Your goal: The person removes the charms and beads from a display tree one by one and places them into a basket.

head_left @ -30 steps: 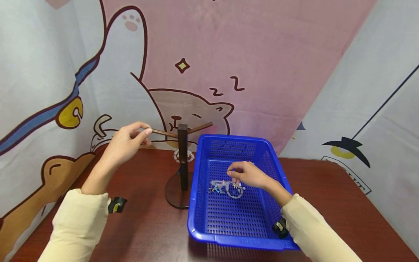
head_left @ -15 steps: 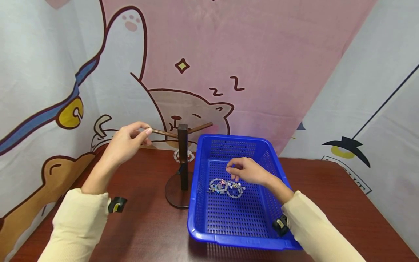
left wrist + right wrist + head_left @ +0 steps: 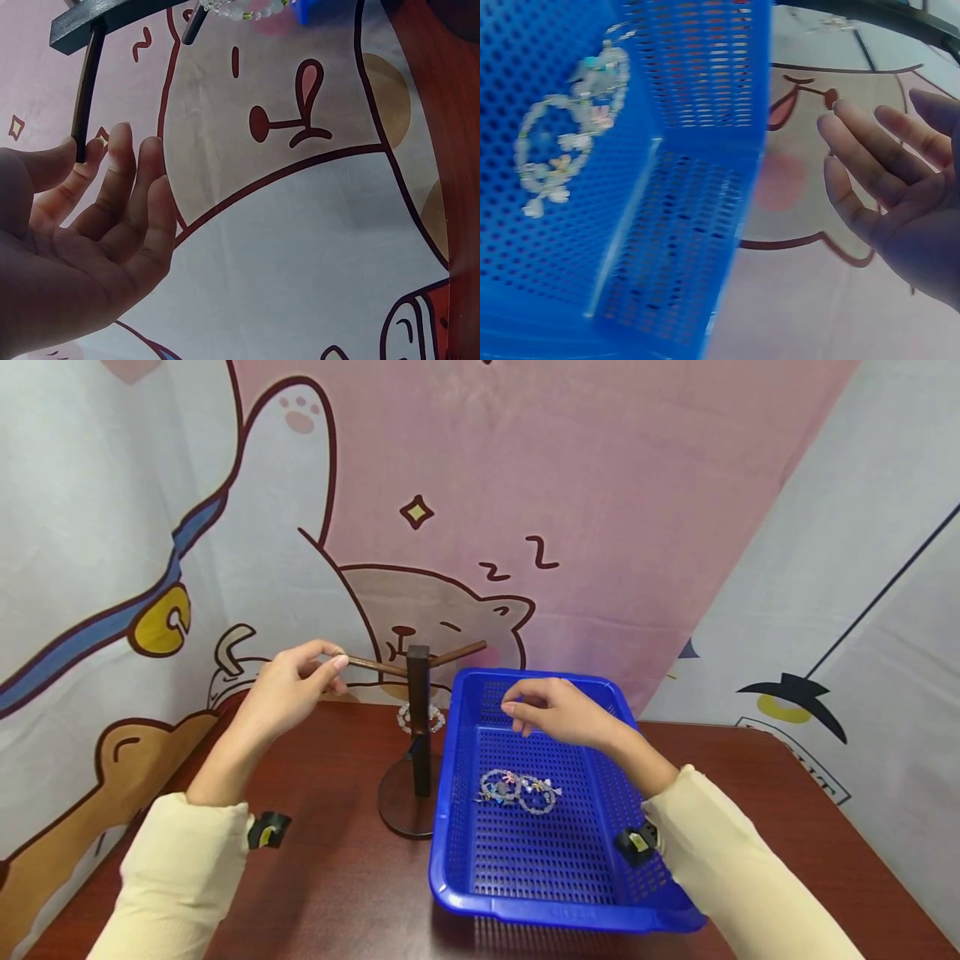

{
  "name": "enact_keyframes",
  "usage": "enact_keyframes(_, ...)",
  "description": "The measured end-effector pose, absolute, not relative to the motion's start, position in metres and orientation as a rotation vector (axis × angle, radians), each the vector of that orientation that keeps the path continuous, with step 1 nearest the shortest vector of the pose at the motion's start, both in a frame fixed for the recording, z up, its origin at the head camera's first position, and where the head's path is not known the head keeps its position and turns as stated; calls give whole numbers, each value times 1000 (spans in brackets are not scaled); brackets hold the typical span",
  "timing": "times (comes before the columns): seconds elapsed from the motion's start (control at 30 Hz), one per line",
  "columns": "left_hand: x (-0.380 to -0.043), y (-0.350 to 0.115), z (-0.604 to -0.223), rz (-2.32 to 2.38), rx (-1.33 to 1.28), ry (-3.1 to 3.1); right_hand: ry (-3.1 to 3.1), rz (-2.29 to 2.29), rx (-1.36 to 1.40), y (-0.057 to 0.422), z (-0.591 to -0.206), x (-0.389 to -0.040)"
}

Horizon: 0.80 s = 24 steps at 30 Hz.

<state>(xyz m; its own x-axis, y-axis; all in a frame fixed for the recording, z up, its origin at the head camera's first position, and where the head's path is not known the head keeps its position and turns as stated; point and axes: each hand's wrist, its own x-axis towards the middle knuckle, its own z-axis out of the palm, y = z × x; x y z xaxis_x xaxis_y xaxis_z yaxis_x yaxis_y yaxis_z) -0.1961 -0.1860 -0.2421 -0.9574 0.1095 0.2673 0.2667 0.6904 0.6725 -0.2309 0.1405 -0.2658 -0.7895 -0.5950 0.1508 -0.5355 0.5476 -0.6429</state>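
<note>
The bracelets (image 3: 517, 790) lie on the blue basket (image 3: 637, 752) floor; my right hand (image 3: 558, 712) has just lifted off them empty, fingers loosely spread. My left hand (image 3: 288, 689) still pinches the stand's (image 3: 418, 727) wooden arm, so nothing got picked up.

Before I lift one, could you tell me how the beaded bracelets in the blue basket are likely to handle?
The bracelets are strung beads, so probably floppy, sagging from a pinch. They look small, likely light. Their charms might snag the basket holes.
</note>
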Motion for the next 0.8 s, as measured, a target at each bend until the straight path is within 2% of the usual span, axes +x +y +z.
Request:
enact_keyframes(0.4, -196, -187, -243, -1122, -313, -2691, 2731, -1129, -1080, 119, -230, -230)
enact_keyframes(0.8, -196, -185, -243, -1135, -302, -2687, 2732, -1234, -1068, 108, -217, -229)
